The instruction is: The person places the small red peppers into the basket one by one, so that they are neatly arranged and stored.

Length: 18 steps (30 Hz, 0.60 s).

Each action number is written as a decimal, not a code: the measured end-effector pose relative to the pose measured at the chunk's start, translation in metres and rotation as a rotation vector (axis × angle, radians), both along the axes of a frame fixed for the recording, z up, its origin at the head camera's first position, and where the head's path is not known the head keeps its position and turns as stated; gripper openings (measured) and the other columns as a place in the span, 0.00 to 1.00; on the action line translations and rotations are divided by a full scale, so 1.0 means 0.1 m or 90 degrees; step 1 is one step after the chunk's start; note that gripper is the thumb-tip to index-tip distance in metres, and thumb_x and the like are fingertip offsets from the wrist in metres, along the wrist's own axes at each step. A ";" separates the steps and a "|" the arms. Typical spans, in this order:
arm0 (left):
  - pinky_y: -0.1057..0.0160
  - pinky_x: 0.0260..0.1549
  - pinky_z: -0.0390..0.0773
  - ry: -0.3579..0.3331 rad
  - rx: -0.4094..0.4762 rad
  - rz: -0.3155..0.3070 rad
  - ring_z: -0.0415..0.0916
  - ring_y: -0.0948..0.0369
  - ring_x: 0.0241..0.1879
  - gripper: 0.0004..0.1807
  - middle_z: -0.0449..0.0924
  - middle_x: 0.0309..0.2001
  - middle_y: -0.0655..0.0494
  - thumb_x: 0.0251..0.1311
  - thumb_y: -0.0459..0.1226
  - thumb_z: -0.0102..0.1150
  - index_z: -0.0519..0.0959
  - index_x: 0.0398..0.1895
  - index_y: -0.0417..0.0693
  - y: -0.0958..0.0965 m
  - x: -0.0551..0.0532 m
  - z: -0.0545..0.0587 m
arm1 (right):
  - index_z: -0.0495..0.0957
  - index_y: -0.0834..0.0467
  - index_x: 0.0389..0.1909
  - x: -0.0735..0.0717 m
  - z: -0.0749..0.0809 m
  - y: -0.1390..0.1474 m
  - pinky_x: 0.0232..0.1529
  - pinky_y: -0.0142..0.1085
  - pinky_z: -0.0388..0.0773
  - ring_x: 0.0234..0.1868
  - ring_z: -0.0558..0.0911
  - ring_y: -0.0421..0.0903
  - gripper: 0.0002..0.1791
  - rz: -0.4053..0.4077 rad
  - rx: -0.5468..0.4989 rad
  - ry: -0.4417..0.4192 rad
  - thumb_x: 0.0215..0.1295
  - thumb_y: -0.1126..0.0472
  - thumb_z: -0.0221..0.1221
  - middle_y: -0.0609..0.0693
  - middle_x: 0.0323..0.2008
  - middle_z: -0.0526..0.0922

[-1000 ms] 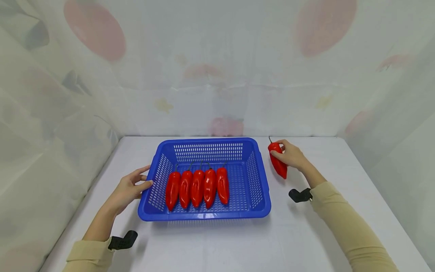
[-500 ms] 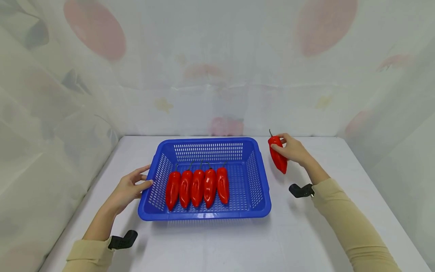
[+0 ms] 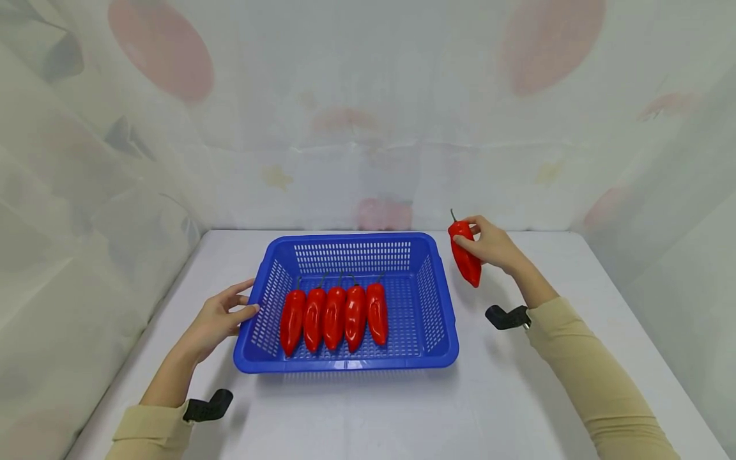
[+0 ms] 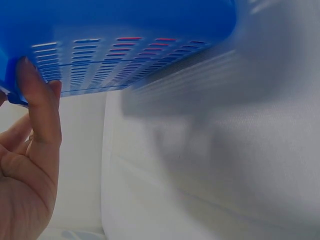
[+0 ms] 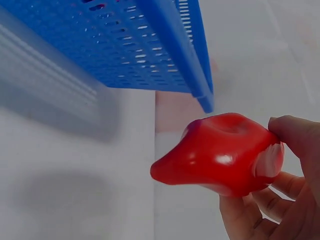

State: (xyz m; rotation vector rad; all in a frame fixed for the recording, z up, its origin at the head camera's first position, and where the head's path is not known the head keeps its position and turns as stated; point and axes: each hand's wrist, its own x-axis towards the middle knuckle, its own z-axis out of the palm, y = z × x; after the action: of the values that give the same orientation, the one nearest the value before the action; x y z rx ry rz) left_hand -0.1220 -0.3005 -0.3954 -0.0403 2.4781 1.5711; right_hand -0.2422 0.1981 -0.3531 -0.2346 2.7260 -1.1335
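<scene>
My right hand (image 3: 493,246) pinches a red pepper (image 3: 463,252) with a thin dark stem, thumb on one side and fingers on the other. The pepper is held above the white table, stem end up and away, beside the right rim of the blue plastic basket (image 3: 345,367). In the right wrist view the same pepper (image 5: 220,155) points its tip toward the left. My left hand (image 3: 217,319) holds the basket's left rim, the thumb against it; in the left wrist view the thumb (image 4: 37,95) lies along the blue edge. Inside the basket several red peppers (image 3: 335,318) lie side by side.
The white table (image 3: 368,415) extends in front of the basket and to both sides. A pale curtain with faded prints (image 3: 368,128) rises right behind the table and at its left and right. Black wrist devices (image 3: 507,317) stick out from both sleeves.
My right hand has raised the pepper and carried it slightly away and left, toward the basket's far right corner. The left hand, the basket and the peppers inside have stayed put.
</scene>
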 end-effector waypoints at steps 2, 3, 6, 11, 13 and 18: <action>0.56 0.31 0.79 0.000 -0.001 -0.001 0.77 0.54 0.33 0.37 0.68 0.44 0.40 0.52 0.47 0.56 0.53 0.65 0.55 0.00 0.00 -0.01 | 0.54 0.59 0.60 0.01 0.03 -0.03 0.31 0.40 0.79 0.43 0.74 0.58 0.35 -0.002 0.002 0.001 0.57 0.47 0.53 0.63 0.51 0.65; 0.56 0.31 0.79 0.000 -0.002 0.000 0.77 0.53 0.33 0.37 0.68 0.44 0.40 0.52 0.47 0.56 0.53 0.65 0.55 0.00 0.00 -0.01 | 0.54 0.59 0.60 0.01 0.05 -0.04 0.31 0.40 0.79 0.43 0.74 0.58 0.35 -0.004 0.001 0.002 0.57 0.47 0.53 0.63 0.51 0.65; 0.56 0.30 0.79 0.001 -0.002 0.000 0.77 0.53 0.33 0.37 0.68 0.44 0.40 0.52 0.47 0.56 0.53 0.65 0.56 0.00 0.00 -0.01 | 0.54 0.59 0.60 0.02 0.10 -0.08 0.30 0.40 0.79 0.43 0.74 0.57 0.35 -0.003 -0.002 0.003 0.57 0.47 0.53 0.63 0.51 0.65; 0.56 0.30 0.79 0.000 -0.004 0.000 0.77 0.53 0.34 0.37 0.68 0.44 0.40 0.52 0.47 0.56 0.53 0.65 0.56 0.01 0.00 -0.01 | 0.53 0.59 0.60 0.04 0.16 -0.15 0.30 0.39 0.79 0.43 0.74 0.57 0.35 0.003 -0.004 0.000 0.57 0.47 0.53 0.63 0.51 0.65; 0.56 0.30 0.79 -0.001 -0.004 0.001 0.77 0.53 0.34 0.37 0.68 0.44 0.40 0.52 0.47 0.56 0.53 0.65 0.56 0.01 0.00 -0.01 | 0.53 0.59 0.60 0.05 0.18 -0.17 0.30 0.39 0.79 0.43 0.74 0.57 0.34 0.007 -0.007 0.000 0.57 0.47 0.53 0.62 0.50 0.65; 0.56 0.31 0.79 -0.005 0.000 0.001 0.77 0.53 0.34 0.36 0.68 0.45 0.40 0.53 0.47 0.56 0.53 0.65 0.56 0.00 0.00 -0.01 | 0.54 0.59 0.60 0.07 0.23 -0.27 0.29 0.38 0.79 0.41 0.75 0.56 0.34 0.021 -0.021 0.004 0.57 0.48 0.53 0.62 0.50 0.66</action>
State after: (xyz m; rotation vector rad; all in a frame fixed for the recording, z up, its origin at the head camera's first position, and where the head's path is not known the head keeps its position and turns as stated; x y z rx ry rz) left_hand -0.1222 -0.3007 -0.3963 -0.0475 2.4728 1.5683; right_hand -0.2350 0.1715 -0.3302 -0.2878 2.7000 -1.1707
